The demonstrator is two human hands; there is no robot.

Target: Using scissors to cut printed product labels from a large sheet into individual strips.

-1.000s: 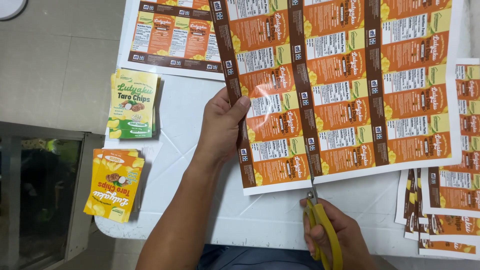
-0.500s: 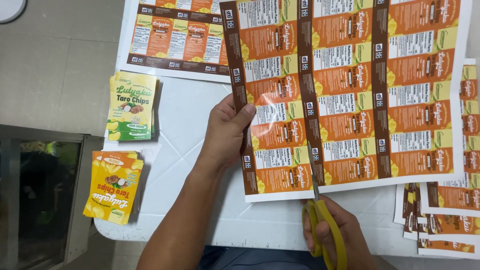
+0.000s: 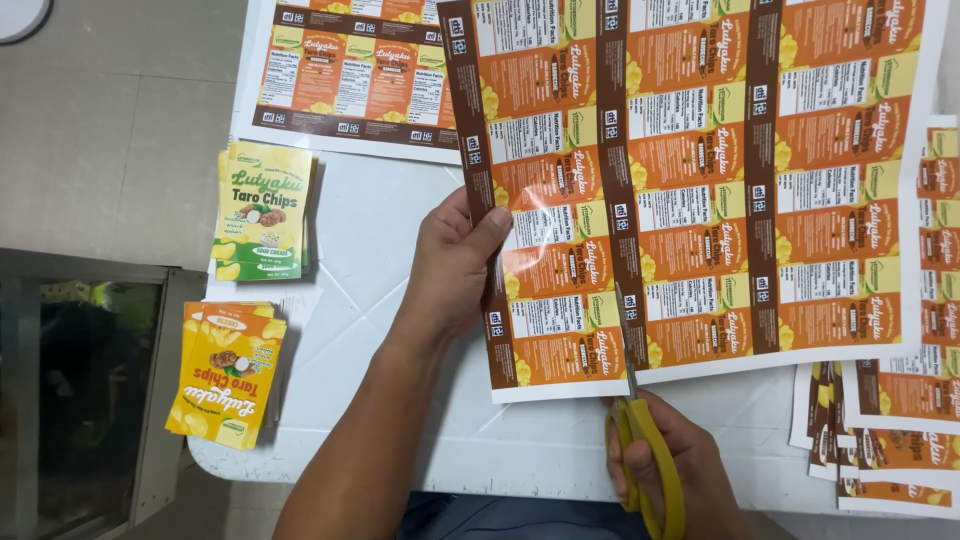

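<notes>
L hand (image 3: 455, 265): clamped on left edge of label sheet (image 3: 700, 180), thumb on top, holding it up over worktop (image 3: 390, 250).
R hand (image 3: 665, 460): fingers thru yellow scissors (image 3: 640, 440) handles, closed round them.
Scissors: blades into sheet's bottom edge, along a brown strip.
Sheet: orange/brown printed labels, above worktop centre.
Nearby: green label stack (image 3: 262, 210) & orange label stack (image 3: 225, 372) at left; cut strips (image 3: 890, 440) at right; 2nd sheet (image 3: 350, 75) top.

The scissors (image 3: 640, 440) have cut further up into the label sheet (image 3: 700, 190).
</notes>
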